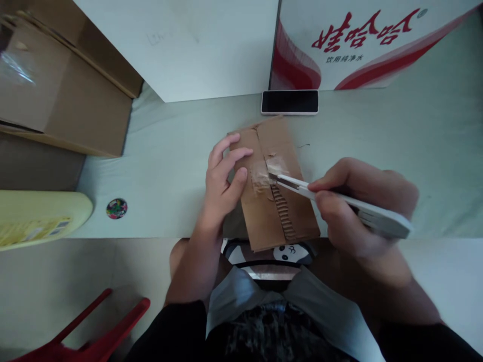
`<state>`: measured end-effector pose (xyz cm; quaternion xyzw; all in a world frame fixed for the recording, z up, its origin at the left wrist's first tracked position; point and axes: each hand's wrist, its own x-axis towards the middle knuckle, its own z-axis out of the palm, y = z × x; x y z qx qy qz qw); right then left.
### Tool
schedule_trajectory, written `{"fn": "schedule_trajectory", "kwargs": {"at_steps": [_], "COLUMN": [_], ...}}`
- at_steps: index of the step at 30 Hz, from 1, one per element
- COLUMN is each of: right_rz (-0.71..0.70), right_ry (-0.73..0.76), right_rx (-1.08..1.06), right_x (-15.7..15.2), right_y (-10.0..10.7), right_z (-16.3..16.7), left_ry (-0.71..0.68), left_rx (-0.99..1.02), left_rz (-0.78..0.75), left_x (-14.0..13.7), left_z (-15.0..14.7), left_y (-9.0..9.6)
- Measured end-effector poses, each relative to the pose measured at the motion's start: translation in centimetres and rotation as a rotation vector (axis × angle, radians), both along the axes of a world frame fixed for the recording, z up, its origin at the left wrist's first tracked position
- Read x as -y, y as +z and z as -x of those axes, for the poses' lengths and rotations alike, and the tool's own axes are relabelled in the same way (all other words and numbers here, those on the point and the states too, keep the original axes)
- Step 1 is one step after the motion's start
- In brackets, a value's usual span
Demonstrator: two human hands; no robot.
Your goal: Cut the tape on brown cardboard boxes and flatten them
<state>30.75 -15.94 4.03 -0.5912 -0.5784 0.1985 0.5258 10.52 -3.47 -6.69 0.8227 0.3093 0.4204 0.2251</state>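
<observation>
A small brown cardboard box (269, 211) lies at the table's near edge, its front end overhanging. Clear tape (260, 177) covers part of its centre seam, and below that a strip of the cardboard is torn, baring the corrugation. My left hand (222, 181) holds the box at its left side, thumb and fingertips pressed on the top face. In my right hand (362, 206) is a white utility knife (302, 188), gripped by its handle. Its blade is out, and the tip touches the taped seam. How deep the tip reaches, I cannot tell.
Behind the box lies a phone (290, 102) against a white-and-red carton (339, 55). Larger cardboard boxes (86, 100) stand at left, with a yellow bottle (41, 216) and a colourful round disc (116, 208) nearer. A red stool (94, 332) is on the floor.
</observation>
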Motion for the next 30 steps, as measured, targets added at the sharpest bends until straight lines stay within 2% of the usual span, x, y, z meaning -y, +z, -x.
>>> {"fn": "schedule_trajectory", "kwargs": {"at_steps": [4,10,17,21,26,30], "right_rz": [0.056,0.101,0.143,0.16,0.2,0.254], "right_ry": [-0.016,0.093,-0.027,-0.045,-0.002,0.07], "right_rx": [-0.061,-0.136,-0.338,-0.399,-0.485,-0.634], "right_x": [-0.3,-0.6,-0.6,-0.6,-0.9,-1.6], "right_y": [-0.2,-0.6,-0.7,-0.7,-0.7,-1.3], "right_z": [-0.1,-0.5,-1.0,-1.2,-0.9,-0.9], "left_ry": [0.005,-0.007,0.045,0.069,0.105,0.133], "left_rx": [0.019,0.077,0.013,-0.012,-0.048,-0.073], "left_rz": [0.016,0.088,0.124,0.129,0.13,0.127], "left_x": [0.0,0.1,0.0,0.1,0.2,0.2], "left_z": [-0.1,-0.3,-0.1,-0.2,-0.1,0.3], "left_y": [-0.1,0.2,0.7,0.8,0.8,0.4]}}
